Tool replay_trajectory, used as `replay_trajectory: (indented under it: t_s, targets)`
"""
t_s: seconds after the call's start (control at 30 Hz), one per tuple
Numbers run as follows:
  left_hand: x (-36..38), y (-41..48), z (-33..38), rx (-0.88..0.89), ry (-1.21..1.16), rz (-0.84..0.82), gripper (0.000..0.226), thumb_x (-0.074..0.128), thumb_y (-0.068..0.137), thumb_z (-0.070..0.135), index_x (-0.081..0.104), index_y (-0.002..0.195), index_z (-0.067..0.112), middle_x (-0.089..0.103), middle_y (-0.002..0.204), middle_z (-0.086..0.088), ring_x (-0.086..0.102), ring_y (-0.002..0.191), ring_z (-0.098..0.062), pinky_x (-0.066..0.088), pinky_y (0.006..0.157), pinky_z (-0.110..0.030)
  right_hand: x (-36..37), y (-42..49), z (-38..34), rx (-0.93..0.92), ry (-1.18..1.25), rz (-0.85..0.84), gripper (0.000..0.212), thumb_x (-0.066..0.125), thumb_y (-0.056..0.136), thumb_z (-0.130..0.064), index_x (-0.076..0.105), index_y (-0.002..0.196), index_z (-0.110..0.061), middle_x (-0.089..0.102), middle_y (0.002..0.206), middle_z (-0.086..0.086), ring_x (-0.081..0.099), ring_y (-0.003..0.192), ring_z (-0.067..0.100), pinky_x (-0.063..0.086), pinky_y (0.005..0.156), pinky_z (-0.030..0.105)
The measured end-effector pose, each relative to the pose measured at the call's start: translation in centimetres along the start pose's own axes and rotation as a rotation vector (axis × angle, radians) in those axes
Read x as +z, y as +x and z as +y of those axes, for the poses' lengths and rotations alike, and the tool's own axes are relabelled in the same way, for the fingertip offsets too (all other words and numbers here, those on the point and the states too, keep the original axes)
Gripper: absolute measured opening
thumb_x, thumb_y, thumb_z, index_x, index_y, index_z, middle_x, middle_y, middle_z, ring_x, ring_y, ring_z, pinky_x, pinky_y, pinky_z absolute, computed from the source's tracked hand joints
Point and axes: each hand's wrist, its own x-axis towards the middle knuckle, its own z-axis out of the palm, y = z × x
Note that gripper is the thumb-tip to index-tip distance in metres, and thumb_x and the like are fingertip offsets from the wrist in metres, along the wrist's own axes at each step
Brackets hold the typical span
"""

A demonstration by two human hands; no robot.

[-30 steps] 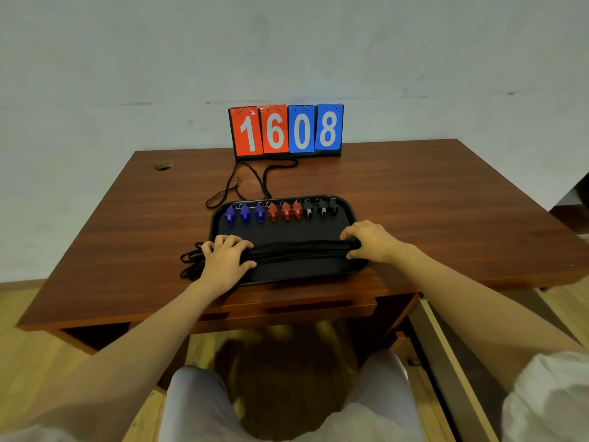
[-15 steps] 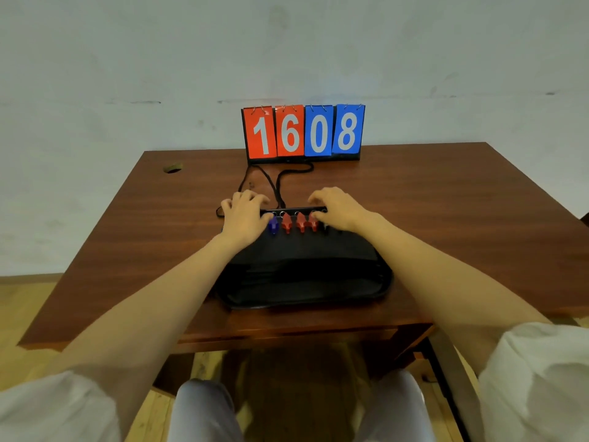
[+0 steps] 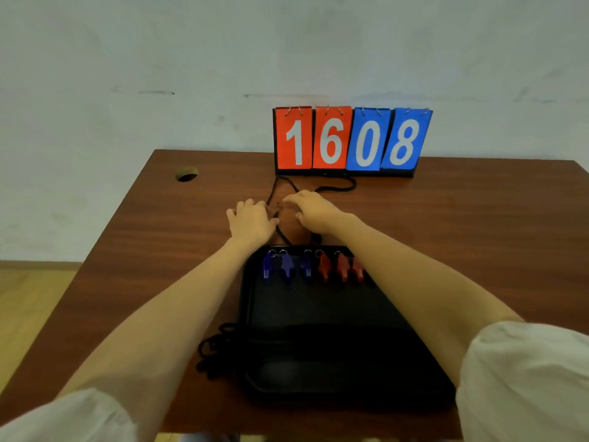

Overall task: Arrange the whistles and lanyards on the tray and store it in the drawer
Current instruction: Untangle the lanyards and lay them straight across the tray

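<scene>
While both hands reach past the tray [image 3: 245, 301] to the loose lanyard [image 3: 276, 189] at frame centre, the left hand [image 3: 251, 220] lies flat, fingers spread, and the right hand [image 3: 314, 210] curls over the cord; whether it pinches is unclear. Best gather every loop before lifting, clear of the whistles [image 3: 323, 267].

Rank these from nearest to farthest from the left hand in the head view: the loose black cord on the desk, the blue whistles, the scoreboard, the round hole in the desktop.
1. Loose black cord: beside the left hand, at its fingertips.
2. Blue whistles: just behind the wrist, at the tray's far edge.
3. Round hole and scoreboard: too close to call; hole far-left, scoreboard against the wall.
</scene>
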Motion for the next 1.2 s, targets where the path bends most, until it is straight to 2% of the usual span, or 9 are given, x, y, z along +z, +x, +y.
replay_trajectory:
  t_s: [0.17, 0.3, 0.4, 0.57, 0.73, 0.87, 0.93, 1.0, 1.2]
  targets:
    - [1.9, 1.7, -0.2, 0.001, 0.037, 0.013, 0.055, 0.050, 0.085, 0.057, 0.057, 0.117, 0.012, 0.052, 0.124, -0.011, 0.041, 0.120, -0.031, 0.030, 0.100, -0.047, 2.3, 3.3, 0.6, -0.086, -0.086, 0.001, 0.046, 0.044, 0.093, -0.005, 0.044, 0.138, -0.015, 0.034, 0.143, 0.015, 0.020, 0.137, 0.031, 0.030, 0.109, 0.046]
    - [2.8, 2.0, -0.3, -0.001, 0.081, 0.081, 0.047, 0.049, 0.090, 0.048, 0.055, 0.117, 0.010, 0.050, 0.124, -0.012, 0.040, 0.119, -0.031, 0.029, 0.099, -0.045, 3.5, 4.3, 0.8, -0.073, -0.085, 0.106, 0.028, 0.048, 0.094, -0.011, 0.059, 0.120, -0.011, 0.050, 0.125, 0.014, 0.035, 0.126, 0.031, 0.041, 0.095, 0.048]
    - [3.1, 1.8, -0.4, 0.020, 0.120, 0.119, 0.040, 0.046, 0.094, 0.040, 0.057, 0.116, 0.009, 0.050, 0.122, -0.012, 0.039, 0.118, -0.031, 0.028, 0.098, -0.044, 4.0, 4.4, 0.6, -0.033, -0.105, 0.195, 0.015, 0.051, 0.093, -0.013, 0.058, 0.103, -0.003, 0.052, 0.113, 0.016, 0.042, 0.115, 0.033, 0.044, 0.086, 0.047]
    - [2.7, 0.8, -0.1, 0.049, 0.143, 0.091, 0.032, 0.039, 0.098, 0.032, 0.052, 0.117, 0.008, 0.051, 0.122, -0.012, 0.039, 0.116, -0.032, 0.028, 0.096, -0.043, 3.7, 3.5, 0.2, -0.092, -0.169, 0.272, 0.014, 0.049, 0.091, -0.009, 0.059, 0.098, -0.002, 0.052, 0.111, 0.017, 0.043, 0.111, 0.032, 0.031, 0.076, 0.037]
    - [0.9, -0.2, 0.4, 0.032, -0.283, 0.118, 0.013, 0.033, 0.099, 0.023, 0.043, 0.098, 0.017, 0.065, 0.096, -0.007, 0.044, 0.100, -0.027, 0.023, 0.078, -0.033, 0.4, 1.7, -1.1, -0.120, -0.208, 0.394, 0.014, 0.043, 0.094, -0.012, 0.056, 0.099, -0.011, 0.057, 0.105, 0.006, 0.048, 0.105, 0.026, 0.034, 0.090, 0.037]
    - [-3.5, -1.6, 2.3, 0.065, -0.519, 0.171, 0.015, 0.034, 0.099, 0.021, 0.047, 0.094, 0.016, 0.066, 0.078, -0.001, 0.055, 0.085, -0.022, 0.034, 0.082, -0.035, -4.0, -0.5, -2.6, -0.091, -0.219, 0.545, 0.015, 0.041, 0.097, -0.016, 0.055, 0.102, -0.015, 0.062, 0.099, 0.005, 0.052, 0.102, 0.024, 0.030, 0.103, 0.041]
    - [-6.1, -2.4, 3.0, 0.105, -0.605, 0.223, 0.017, 0.038, 0.098, 0.019, 0.053, 0.096, 0.013, 0.062, 0.077, -0.001, 0.057, 0.078, -0.024, 0.042, 0.073, -0.037, -6.5, -1.8, -3.2, -0.082, -0.237, 0.646, 0.016, 0.041, 0.098, -0.018, 0.056, 0.101, -0.013, 0.063, 0.091, 0.005, 0.055, 0.091, 0.025, 0.036, 0.101, 0.043]
    - [-8.5, -3.2, 3.6, 0.173, -0.630, 0.286, 0.021, 0.039, 0.098, 0.015, 0.059, 0.097, 0.009, 0.057, 0.076, -0.002, 0.053, 0.074, -0.021, 0.037, 0.066, -0.031, -9.3, -3.3, -3.7, -0.068, -0.239, 0.748, 0.019, 0.040, 0.099, -0.021, 0.057, 0.101, -0.012, 0.064, 0.084, 0.006, 0.056, 0.080, 0.026, 0.043, 0.089, 0.043]
    - [-14.6, -6.6, 5.2, 0.363, -0.685, 0.413, 0.031, 0.036, 0.100, 0.013, 0.058, 0.122, 0.009, 0.053, 0.088, 0.000, 0.048, 0.084, -0.010, 0.034, 0.066, 0.001, -16.5, -9.6, -5.1, -0.065, -0.236, 0.945, 0.021, 0.041, 0.100, -0.024, 0.058, 0.103, -0.011, 0.066, 0.086, 0.007, 0.058, 0.083, 0.025, 0.039, 0.084, 0.035]
